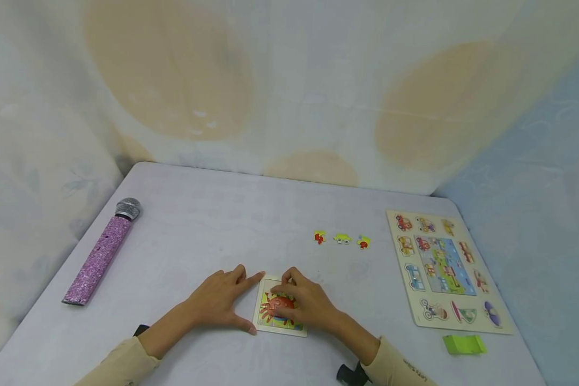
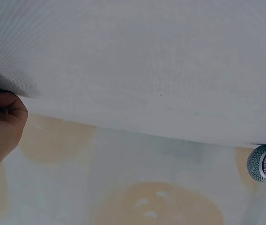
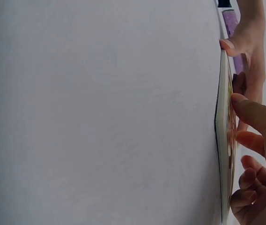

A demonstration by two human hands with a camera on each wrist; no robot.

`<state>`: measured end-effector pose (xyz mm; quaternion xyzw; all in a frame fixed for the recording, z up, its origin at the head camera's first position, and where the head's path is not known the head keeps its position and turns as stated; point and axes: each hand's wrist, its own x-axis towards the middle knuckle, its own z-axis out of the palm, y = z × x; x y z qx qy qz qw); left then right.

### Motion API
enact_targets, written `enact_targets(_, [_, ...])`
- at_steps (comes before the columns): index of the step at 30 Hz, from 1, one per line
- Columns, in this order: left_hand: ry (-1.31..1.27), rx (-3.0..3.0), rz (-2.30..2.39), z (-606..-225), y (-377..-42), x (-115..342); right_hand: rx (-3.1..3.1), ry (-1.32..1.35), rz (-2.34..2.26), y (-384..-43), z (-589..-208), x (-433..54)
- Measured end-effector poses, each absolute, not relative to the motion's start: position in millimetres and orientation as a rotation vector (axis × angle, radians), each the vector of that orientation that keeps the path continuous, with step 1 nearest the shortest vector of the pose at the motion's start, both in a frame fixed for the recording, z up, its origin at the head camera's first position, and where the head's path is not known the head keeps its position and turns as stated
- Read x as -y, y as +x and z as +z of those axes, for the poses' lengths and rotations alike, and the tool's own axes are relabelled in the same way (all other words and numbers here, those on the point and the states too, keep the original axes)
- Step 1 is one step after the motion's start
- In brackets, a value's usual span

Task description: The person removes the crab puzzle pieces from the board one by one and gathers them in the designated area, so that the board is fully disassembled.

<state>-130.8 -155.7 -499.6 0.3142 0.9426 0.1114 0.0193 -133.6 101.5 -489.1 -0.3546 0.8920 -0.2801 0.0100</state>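
A small crab jigsaw puzzle (image 1: 276,305) in a pale square frame lies at the front middle of the table. My left hand (image 1: 217,300) is at its left side, thumb and index finger spread, their tips at the frame's two left corners. Over the puzzle is my right hand (image 1: 309,303), which hides part of the picture. In the right wrist view, the right thumb (image 3: 254,112) and index finger touch the face of the puzzle, apart from each other, with the other fingers bent. No loose piece shows between them.
Behind the puzzle lie three loose pieces: one red and yellow (image 1: 319,237), one with eyes (image 1: 342,238), another red and yellow (image 1: 363,242). A vehicle puzzle board (image 1: 427,303) and a green block (image 1: 464,344) lie at right, a pink glittery microphone (image 1: 98,257) at left.
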Motion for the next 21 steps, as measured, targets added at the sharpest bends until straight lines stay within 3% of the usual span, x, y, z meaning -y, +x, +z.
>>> enact_targets(21, [1.012,-2.942,0.357,-496.0,-129.3,155.4,-2.806,-1.280,-0.991,-137.5,-492.9,-97.6])
